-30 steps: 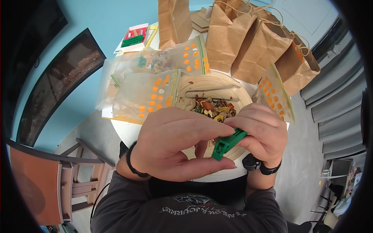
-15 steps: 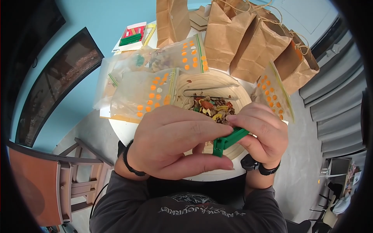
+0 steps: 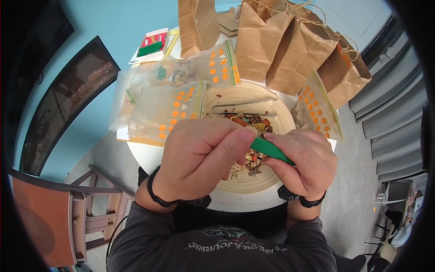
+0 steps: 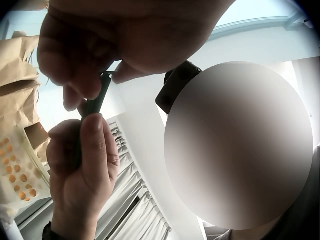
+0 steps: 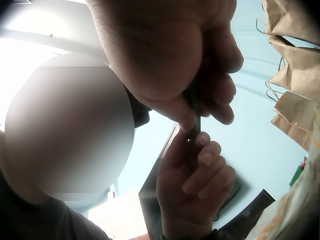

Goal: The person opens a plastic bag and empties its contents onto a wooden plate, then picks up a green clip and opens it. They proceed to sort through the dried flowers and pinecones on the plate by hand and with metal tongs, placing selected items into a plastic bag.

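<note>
A slim green clip (image 3: 273, 151) is held level between both hands above the wooden plate (image 3: 283, 109). My right hand (image 3: 306, 163) pinches its right part between thumb and fingers. The left hand (image 3: 201, 156) has its fingers curled, with thumb and forefinger pinching the clip's left end. In the left wrist view the green clip (image 4: 95, 102) runs between the two hands. From the right wrist view the clip (image 5: 192, 107) is dark and mostly covered by the fingers. Dried plant pieces (image 3: 257, 122) and metal tongs (image 3: 244, 106) lie on the plate below.
Clear zip bags with orange dots (image 3: 165, 109) lie at the left, and another bag (image 3: 317, 109) stands at the right. Brown paper bags (image 3: 299, 50) stand at the back. A small box with green pieces (image 3: 152, 47) sits at the back left.
My left hand has turned and closed its thumb and forefinger on the clip's end. The clip has rotated, showing a smooth long side, and more dried pieces show beneath.
</note>
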`<state>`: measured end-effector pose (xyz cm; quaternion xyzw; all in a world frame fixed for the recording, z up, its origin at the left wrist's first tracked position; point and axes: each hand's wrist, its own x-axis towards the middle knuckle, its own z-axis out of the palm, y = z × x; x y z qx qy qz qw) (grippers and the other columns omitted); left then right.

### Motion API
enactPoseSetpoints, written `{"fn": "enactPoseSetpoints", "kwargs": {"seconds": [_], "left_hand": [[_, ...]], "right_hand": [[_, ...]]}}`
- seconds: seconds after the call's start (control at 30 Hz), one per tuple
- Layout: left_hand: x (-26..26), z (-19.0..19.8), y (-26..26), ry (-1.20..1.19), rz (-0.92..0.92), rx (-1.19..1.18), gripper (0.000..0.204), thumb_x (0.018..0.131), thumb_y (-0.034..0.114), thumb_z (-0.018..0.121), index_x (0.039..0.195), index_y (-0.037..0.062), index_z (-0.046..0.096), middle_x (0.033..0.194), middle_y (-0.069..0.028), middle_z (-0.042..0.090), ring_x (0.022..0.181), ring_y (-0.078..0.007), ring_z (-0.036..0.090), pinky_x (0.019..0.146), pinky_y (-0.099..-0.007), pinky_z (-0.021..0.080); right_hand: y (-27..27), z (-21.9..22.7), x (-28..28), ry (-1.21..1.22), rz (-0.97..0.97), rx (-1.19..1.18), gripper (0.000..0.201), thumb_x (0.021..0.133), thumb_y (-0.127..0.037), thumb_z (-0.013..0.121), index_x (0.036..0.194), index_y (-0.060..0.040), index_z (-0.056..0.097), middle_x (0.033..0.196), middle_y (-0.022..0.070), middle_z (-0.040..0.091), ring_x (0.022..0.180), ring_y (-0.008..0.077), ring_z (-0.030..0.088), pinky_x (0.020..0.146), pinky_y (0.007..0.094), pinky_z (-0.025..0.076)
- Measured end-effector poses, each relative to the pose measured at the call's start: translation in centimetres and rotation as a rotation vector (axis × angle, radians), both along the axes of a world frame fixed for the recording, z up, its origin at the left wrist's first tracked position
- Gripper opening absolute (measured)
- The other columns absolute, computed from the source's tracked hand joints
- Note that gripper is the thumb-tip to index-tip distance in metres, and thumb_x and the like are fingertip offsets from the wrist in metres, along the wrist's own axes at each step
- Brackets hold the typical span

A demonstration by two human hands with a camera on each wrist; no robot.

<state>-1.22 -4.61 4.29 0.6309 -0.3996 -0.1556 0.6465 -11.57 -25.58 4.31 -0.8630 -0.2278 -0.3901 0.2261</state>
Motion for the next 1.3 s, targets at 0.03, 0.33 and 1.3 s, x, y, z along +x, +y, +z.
{"fn": "enactPoseSetpoints", "kwargs": {"seconds": [0.03,0.33,1.3], "left_hand": [[0.0,-0.1,0.0,0.0,0.0,0.001,0.04,0.111,0.022,0.056,0.09,-0.0078,0.072,0.076,-0.0128,0.073,0.05,-0.0128,0.061,0.047,-0.0265,0.045],[-0.3,-0.1,-0.3,0.214,0.023,-0.016,0.045,0.114,0.029,0.056,0.081,0.0009,0.069,0.063,0.0,0.063,0.048,-0.0067,0.054,0.046,-0.0253,0.039],[0.5,-0.7,-0.5,-0.297,0.016,-0.051,0.022,0.09,0.002,0.078,0.109,-0.0077,0.072,0.087,-0.0052,0.073,0.066,-0.0088,0.063,0.062,-0.0238,0.048]], "right_hand": [[0.0,0.0,0.0,0.0,0.0,0.001,0.037,0.078,-0.013,0.091,0.109,0.0027,0.076,0.08,0.0113,0.074,0.067,0.026,0.072,0.06,0.0336,0.055],[0.2,-0.1,-0.1,0.011,-0.03,0.008,0.035,0.079,-0.014,0.09,0.108,0.0019,0.076,0.085,0.0136,0.077,0.071,0.0291,0.074,0.066,0.0357,0.058],[0.0,0.0,-0.8,0.359,0.039,0.391,0.019,0.087,-0.009,0.085,0.1,-0.0004,0.073,0.079,0.0104,0.072,0.064,0.0245,0.07,0.057,0.0323,0.05]]}}
